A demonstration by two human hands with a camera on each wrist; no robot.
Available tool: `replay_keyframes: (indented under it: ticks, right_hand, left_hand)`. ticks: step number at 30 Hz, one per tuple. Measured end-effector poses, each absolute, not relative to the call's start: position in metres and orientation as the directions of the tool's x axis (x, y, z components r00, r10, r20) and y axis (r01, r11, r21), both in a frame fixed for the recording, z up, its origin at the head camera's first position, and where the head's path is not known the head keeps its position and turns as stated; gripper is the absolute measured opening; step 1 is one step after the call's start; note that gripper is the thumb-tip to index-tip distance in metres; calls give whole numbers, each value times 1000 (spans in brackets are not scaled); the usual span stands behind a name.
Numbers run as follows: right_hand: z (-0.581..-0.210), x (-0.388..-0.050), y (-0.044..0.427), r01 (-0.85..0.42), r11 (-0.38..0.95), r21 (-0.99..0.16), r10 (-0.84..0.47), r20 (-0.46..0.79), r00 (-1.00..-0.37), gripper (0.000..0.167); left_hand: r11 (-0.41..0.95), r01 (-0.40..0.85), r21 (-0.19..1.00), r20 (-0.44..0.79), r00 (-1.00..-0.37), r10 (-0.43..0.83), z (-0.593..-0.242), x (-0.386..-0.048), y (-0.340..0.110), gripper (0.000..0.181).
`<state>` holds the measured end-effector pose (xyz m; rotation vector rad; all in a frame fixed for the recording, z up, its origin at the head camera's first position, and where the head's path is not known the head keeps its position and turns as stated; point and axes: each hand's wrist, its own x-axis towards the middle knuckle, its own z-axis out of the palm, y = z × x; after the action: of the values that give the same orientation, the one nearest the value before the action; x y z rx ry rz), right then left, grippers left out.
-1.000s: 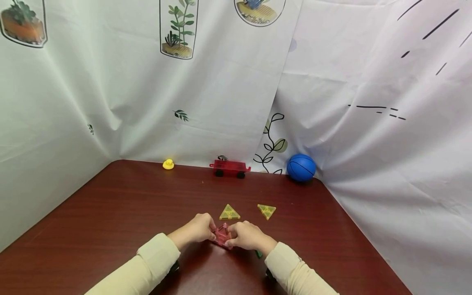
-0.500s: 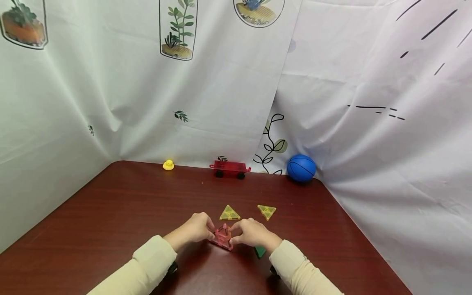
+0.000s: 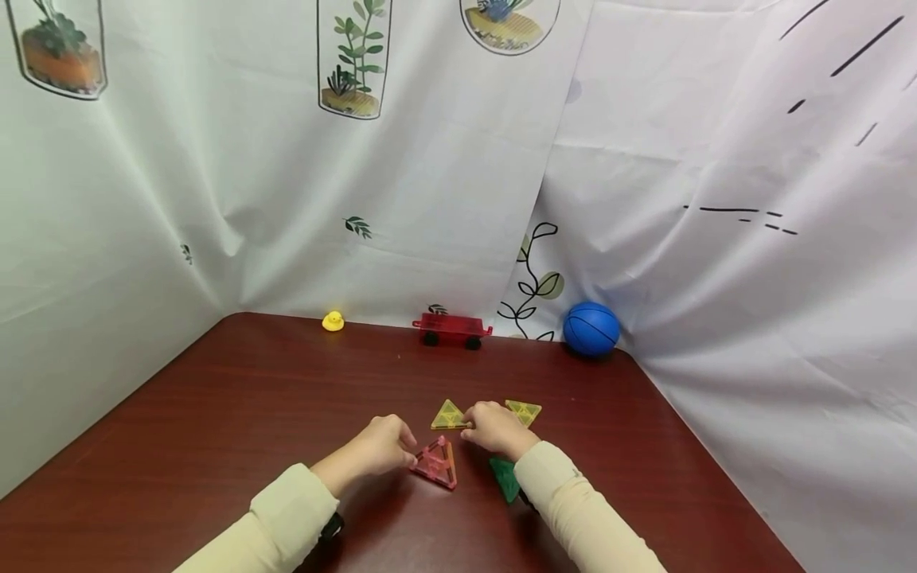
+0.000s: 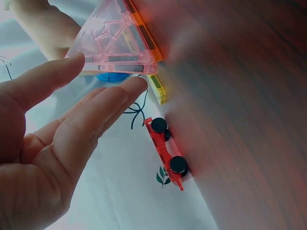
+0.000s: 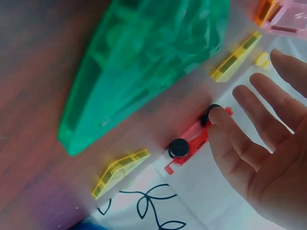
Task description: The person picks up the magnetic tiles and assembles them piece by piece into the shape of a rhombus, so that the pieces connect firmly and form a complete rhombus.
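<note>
Fingers (image 5: 223, 139), right hand (image 3: 496, 430) | yellow tile (image 3: 447, 417) — contact unclear | green tile (image 3: 504, 477) — partly hidden

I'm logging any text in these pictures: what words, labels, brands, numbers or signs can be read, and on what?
None can be read.
The white backdrop carries plant drawings and black strokes, not lettering.
The pink triangular piece, yellow tiles, green tile, red wagon, yellow duck and blue ball show no legible text.

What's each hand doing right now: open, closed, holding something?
Left hand: open, near the pink triangle, touch unclear.
Right hand: open, empty, near a yellow triangle.
</note>
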<state>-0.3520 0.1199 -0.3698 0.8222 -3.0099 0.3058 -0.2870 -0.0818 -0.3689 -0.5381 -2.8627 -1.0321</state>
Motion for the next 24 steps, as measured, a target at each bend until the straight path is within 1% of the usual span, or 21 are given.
replay_keyframes:
  ticks: [5, 11, 14, 20, 24]
  right_hand:
    - [-372, -363, 119, -522, 843, -132, -519, 56, -853, 21]
    - [-375, -365, 121, -540, 840, -55, -541, -2, -841, 24]
    - [-374, -362, 123, -545, 837, -47, -546, -16, -838, 25]
    - [-372, -359, 129, -518, 850, -92, -522, -23, -853, 22]
    - [-372, -358, 132, -537, 841, -61, -539, -18, -842, 21]
  left_hand:
    - [696, 352, 626, 169, -933, 319, -368, -283, -81, 20]
    - [664, 384, 641, 185, -917, 352, -365, -276, -77, 18]
    - [656, 402, 639, 191, -909, 371, -363, -273, -75, 17]
    - [662, 428, 615, 197, -896, 397, -360, -271, -70, 13]
    - [653, 431, 623, 190, -893, 408, -359, -270, -62, 10]
